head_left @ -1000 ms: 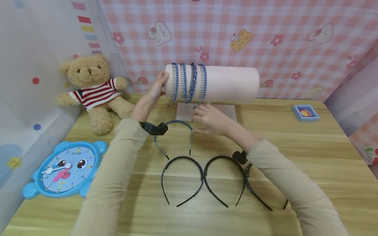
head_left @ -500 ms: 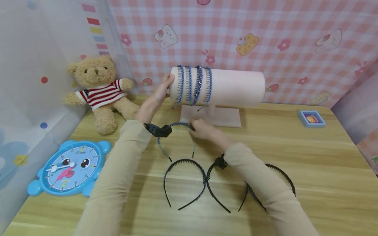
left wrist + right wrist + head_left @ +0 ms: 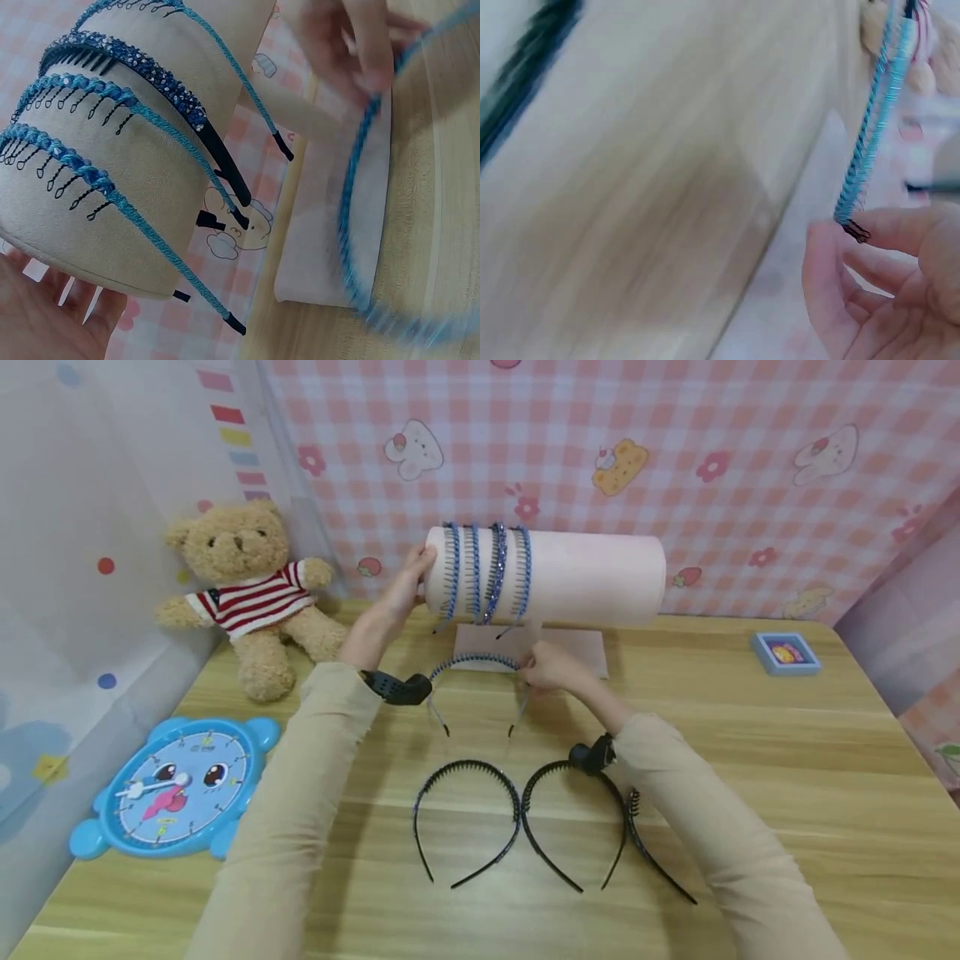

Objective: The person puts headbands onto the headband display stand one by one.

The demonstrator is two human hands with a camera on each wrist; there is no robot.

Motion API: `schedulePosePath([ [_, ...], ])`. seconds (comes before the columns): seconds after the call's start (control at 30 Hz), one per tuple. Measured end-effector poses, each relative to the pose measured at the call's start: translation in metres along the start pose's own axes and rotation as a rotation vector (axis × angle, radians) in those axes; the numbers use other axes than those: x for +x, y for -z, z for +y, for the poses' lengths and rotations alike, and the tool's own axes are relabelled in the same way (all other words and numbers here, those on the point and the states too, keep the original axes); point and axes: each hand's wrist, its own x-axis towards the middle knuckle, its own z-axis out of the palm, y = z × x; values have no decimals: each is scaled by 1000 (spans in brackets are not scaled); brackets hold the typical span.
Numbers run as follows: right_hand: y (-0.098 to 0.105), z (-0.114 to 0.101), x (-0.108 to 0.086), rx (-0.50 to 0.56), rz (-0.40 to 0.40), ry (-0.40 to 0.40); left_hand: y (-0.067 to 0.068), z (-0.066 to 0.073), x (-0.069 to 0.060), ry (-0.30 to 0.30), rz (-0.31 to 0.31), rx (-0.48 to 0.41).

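Note:
A pale pink roll-shaped headband stand (image 3: 596, 575) lies sideways on its post and flat base (image 3: 581, 647). Several blue headbands sit around its left half, one of them a glittery headband (image 3: 161, 75). My left hand (image 3: 393, 593) holds the roll's left end; in the left wrist view its fingers (image 3: 97, 311) reach behind that end. Between thumb and fingers, my right hand (image 3: 553, 667) pinches a blue braided headband (image 3: 480, 658) by its right side, in front of the base. The right wrist view shows this pinch on the toothed blue band (image 3: 866, 142).
Black toothed headbands, a left one (image 3: 416, 814), a middle one (image 3: 551, 860) and a right one (image 3: 663, 868) partly under the right sleeve, lie nearer on the table. A teddy bear (image 3: 243, 568), blue toy clock (image 3: 176, 789) and small blue frame (image 3: 786, 654) stand around.
My right hand moved from the stand's base to the blue headband, took hold of it and lifted it up and to the right. The left hand stays at the roll's end.

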Motion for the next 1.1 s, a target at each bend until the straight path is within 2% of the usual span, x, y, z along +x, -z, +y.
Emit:
schedulePosePath([
  [0.2, 34, 41, -33, 78, -34, -59, 0, 0, 1, -3, 5, -17],
  [0.43, 72, 81, -83, 208, -86, -145, 0, 0, 0, 4, -1, 8],
  [0.63, 99, 106, -114, 332, -37, -191, -1, -1, 2, -1, 2, -1],
  [0.87, 115, 112, -124, 461, 33, -287, -1, 0, 2, -1, 5, -5],
  [1.0, 120, 107, -125, 550, 119, -294, -2, 0, 2, -2, 2, -4],
  [1.1, 121, 101, -123, 638, 212, -273, -3, 0, 2, -8, 1, -5],
])
